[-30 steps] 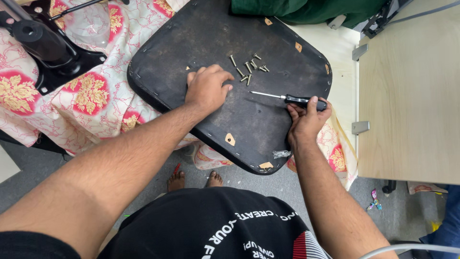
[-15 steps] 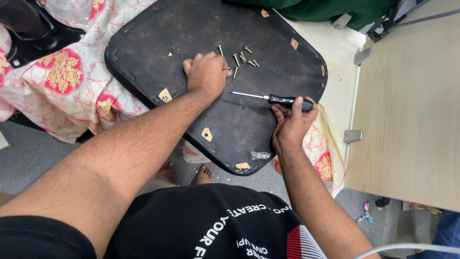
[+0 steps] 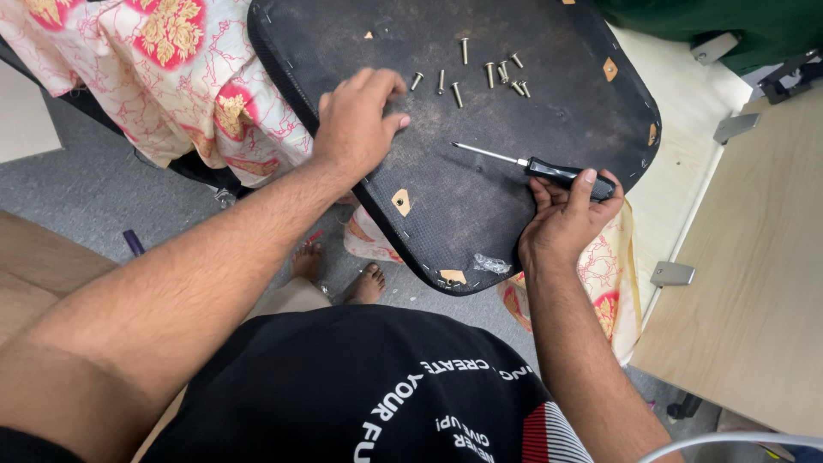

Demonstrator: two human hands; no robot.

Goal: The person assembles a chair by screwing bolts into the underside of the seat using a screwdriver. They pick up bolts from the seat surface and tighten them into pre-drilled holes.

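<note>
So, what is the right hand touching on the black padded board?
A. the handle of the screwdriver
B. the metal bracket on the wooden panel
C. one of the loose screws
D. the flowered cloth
A: the right hand has its fingers on the black handle of the screwdriver, which lies on the black padded board; the loose screws lie apart, nearer the left hand.

The black seat pad runs past the top edge, its far end cut off.
</note>
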